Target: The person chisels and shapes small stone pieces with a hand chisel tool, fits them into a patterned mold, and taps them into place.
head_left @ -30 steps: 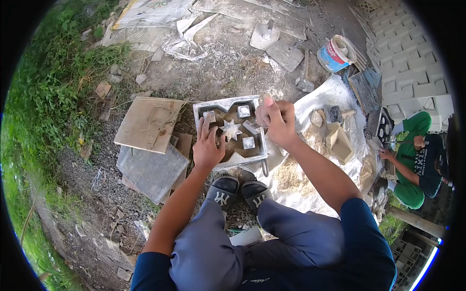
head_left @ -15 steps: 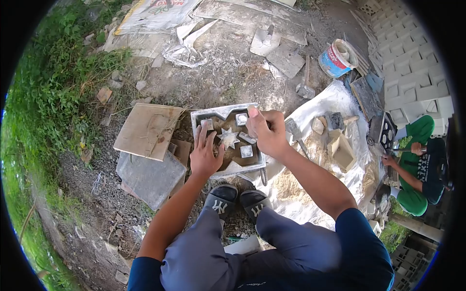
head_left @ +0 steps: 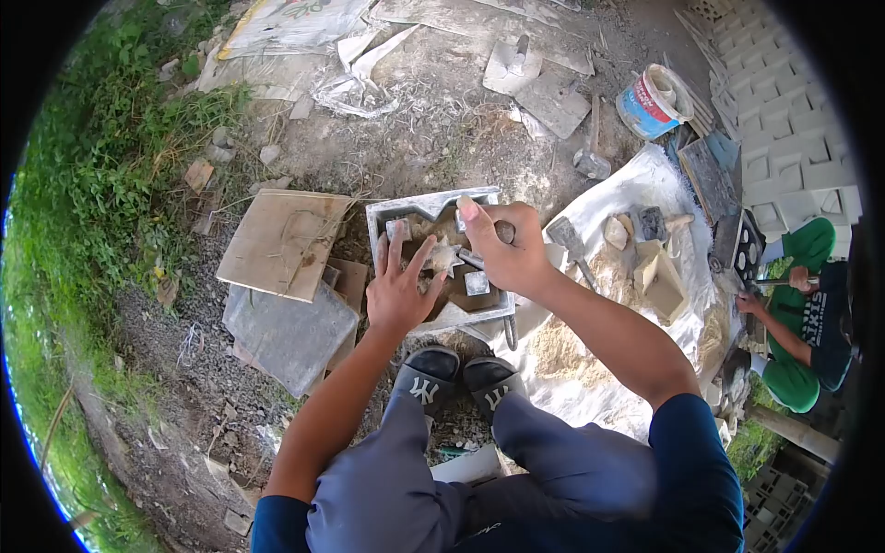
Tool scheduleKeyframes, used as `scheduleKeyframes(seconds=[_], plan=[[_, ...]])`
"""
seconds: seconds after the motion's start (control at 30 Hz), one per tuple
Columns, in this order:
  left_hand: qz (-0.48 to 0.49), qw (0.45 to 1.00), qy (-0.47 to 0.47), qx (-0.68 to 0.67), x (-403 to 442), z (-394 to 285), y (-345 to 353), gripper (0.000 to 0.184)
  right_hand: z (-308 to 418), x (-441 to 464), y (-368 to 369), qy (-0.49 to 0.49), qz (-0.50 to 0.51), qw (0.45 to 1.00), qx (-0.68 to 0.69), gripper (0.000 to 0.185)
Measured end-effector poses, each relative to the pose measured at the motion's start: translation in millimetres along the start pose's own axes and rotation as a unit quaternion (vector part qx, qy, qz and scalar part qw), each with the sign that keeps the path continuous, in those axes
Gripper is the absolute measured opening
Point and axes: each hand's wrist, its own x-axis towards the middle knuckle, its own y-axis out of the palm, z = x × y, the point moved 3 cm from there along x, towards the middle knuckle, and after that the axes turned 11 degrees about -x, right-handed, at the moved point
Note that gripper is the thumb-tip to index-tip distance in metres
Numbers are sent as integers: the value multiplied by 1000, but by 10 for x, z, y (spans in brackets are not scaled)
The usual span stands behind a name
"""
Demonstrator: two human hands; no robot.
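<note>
A square metal mould (head_left: 444, 324) lies on the ground in front of my feet. Inside it are a star-shaped core (head_left: 446, 257), small square blocks such as the lower right one (head_left: 477, 283), and brownish material. My left hand (head_left: 398, 293) reaches over the mould's left part, fingers spread, fingertips near the upper left block and the star. Over the right side, my right hand (head_left: 510, 253) is closed with its thumb up. A rounded grey bit shows by its fingers, but what it grips is mostly hidden.
Right of the mould, a white sheet (head_left: 590, 221) carries sandy powder (head_left: 572, 355), a trowel (head_left: 569, 241) and a box-like scoop (head_left: 660, 281). Boards (head_left: 286, 244) lie left. A bucket (head_left: 648, 103) and hammer (head_left: 592, 158) sit farther back. Another person (head_left: 800, 323) works at far right.
My right hand has shifted slightly left over the mould. The fingers of my left hand have spread toward the star. The whole view has moved a little.
</note>
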Motion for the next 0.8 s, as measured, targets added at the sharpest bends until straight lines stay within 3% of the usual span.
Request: scheduleKeyframes(seconds=[0.3,0.5,0.7,0.77,0.8], plan=[[15,999,-23,-40,-26,18,-15,60,116,99,-58,1,8,998,-60,47],[-2,1000,-7,-30,-8,-2,-11,59,-95,89,-26,117,40,992,-29,53],[-22,999,0,-35,-49,13,-8,58,-99,-53,-40,43,11,999,19,51],[-19,999,-1,-25,-17,-7,-1,58,-233,16,-59,129,46,990,20,48],[-17,999,-4,-31,-10,4,5,59,-194,42,-78,108,32,993,28,48]])
